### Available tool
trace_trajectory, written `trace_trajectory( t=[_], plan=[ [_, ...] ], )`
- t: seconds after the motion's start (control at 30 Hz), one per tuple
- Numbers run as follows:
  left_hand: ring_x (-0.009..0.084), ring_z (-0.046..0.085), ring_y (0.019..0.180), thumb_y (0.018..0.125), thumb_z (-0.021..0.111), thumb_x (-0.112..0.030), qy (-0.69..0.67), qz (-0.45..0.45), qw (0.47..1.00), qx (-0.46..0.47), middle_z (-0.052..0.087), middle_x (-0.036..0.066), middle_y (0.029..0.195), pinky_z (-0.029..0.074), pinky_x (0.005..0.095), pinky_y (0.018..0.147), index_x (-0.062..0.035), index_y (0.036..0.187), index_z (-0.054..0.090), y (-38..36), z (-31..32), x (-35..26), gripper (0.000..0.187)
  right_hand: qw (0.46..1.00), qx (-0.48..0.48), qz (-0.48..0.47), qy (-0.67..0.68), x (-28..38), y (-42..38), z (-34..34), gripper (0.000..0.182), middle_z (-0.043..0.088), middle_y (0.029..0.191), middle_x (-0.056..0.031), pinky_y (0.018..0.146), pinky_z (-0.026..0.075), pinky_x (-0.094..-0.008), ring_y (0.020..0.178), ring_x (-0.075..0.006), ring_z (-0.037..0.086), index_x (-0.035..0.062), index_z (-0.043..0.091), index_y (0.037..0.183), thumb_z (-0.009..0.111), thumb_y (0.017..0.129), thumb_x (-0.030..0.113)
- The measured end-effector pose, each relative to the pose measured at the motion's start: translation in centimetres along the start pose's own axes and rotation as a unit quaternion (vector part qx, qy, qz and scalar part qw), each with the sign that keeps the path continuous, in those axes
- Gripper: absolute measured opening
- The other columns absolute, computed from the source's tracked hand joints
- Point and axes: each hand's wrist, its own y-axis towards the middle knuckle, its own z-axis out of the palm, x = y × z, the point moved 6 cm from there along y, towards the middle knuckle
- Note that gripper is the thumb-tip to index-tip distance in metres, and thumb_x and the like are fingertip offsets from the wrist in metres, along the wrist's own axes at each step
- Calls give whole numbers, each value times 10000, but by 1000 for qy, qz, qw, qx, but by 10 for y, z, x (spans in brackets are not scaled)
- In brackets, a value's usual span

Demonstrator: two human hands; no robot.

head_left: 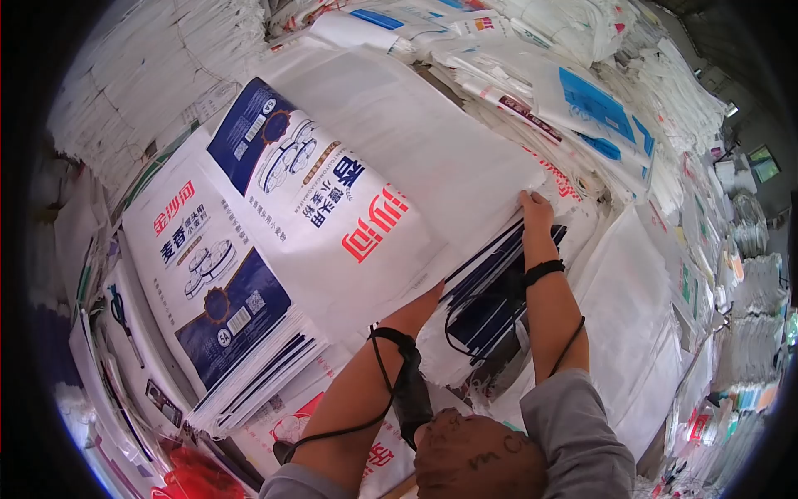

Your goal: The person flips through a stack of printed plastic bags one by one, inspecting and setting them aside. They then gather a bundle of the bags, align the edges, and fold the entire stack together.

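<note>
Printed sack (332, 191) overlies left hand (428, 304); right hand (537, 209) touches white sheet (449, 137).

Sack workshop or storeroom — stacked printed sacks (224, 283) (everywhere)

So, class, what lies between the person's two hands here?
In the head view, the dark and white edges of stacked sacks lie between the left hand, partly hidden under the printed sack, and the right hand.
</note>
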Motion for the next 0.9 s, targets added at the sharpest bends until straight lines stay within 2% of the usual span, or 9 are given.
trace_trajectory(
  t=[0.03, 0.1, 0.17, 0.4, 0.6, 0.7, 0.77, 0.83, 0.9],
  plan=[
    [378, 562, 1133, 946, 532, -321, -23, -18, 1000, -6, 627, 146, 1227, 419, 490, 1013, -141, 1255, 613, 0, -1, 1, 367, 998, -34, -5, 43, -1, 0, -1, 374, 666, 718, -94, 693, 494, -320, 662, -212, 635, -85, 682, 911, 743, 769, 255],
    [379, 560, 1135, 945, 534, -321, 1, -7, 1000, -10, 625, 146, 1231, 417, 490, 1015, -138, 1257, 611, 1, -4, -2, 370, 995, -91, 1, 37, -3, -3, -2, 387, 677, 790, -96, 728, 504, -320, 728, -210, 647, -78, 663, 930, 768, 748, 247],
    [381, 559, 1137, 944, 536, -321, 25, 4, 1000, -12, 623, 146, 1236, 415, 490, 1018, -135, 1259, 610, -1, -3, -2, 373, 987, -151, 3, 62, -4, -7, -6, 429, 683, 875, -116, 770, 513, -327, 815, -217, 658, -56, 654, 1043, 775, 746, 229],
    [402, 544, 1149, 941, 542, -327, 21, 22, 999, -10, 617, 167, 1235, 401, 503, 1032, -124, 1257, 610, -1, 0, -2, 381, 989, -142, 15, 31, 18, -16, -17, 421, 686, 945, -139, 805, 520, -342, 875, -241, 665, -40, 637, 1047, 778, 750, 224],
    [405, 542, 1149, 941, 542, -335, 28, 29, 999, -14, 616, 173, 1234, 400, 504, 1034, -122, 1256, 611, 0, -4, -6, 386, 990, -118, -48, -62, 22, -6, -6, 318, 695, 854, -102, 760, 527, -360, 777, -247, 668, 10, 667, 972, 763, 769, 235],
    [399, 541, 1158, 942, 543, -350, 38, 27, 999, -10, 611, 161, 1248, 402, 503, 1034, -133, 1256, 612, 0, -5, -5, 388, 989, -124, -23, 72, 23, -12, 10, 263, 691, 851, -124, 756, 526, -373, 788, -270, 668, 14, 677, 947, 723, 806, 232],
    [392, 541, 1167, 944, 543, -366, 50, 24, 998, -6, 606, 148, 1264, 405, 500, 1035, -146, 1256, 613, 0, -4, -5, 388, 997, 52, -22, -45, 81, -44, 22, 249, 678, 923, -172, 797, 515, -382, 862, -313, 659, -4, 675, 986, 678, 866, 214],
    [390, 541, 1169, 945, 543, -369, 50, 23, 999, -4, 605, 145, 1267, 405, 498, 1035, -149, 1257, 612, 0, -4, -6, 388, 982, 55, -179, 33, 108, -75, 50, 230, 665, 991, -205, 840, 501, -390, 934, -341, 635, -6, 669, 1041, 641, 908, 180],
    [388, 541, 1171, 945, 543, -372, 49, 24, 998, -1, 605, 141, 1269, 406, 497, 1035, -152, 1257, 612, -2, -5, -7, 388, 934, 135, -323, 75, 178, -149, 54, 209, 672, 1124, -167, 900, 492, -405, 1046, -333, 620, 33, 686, 1068, 634, 867, 55]
  ],
)
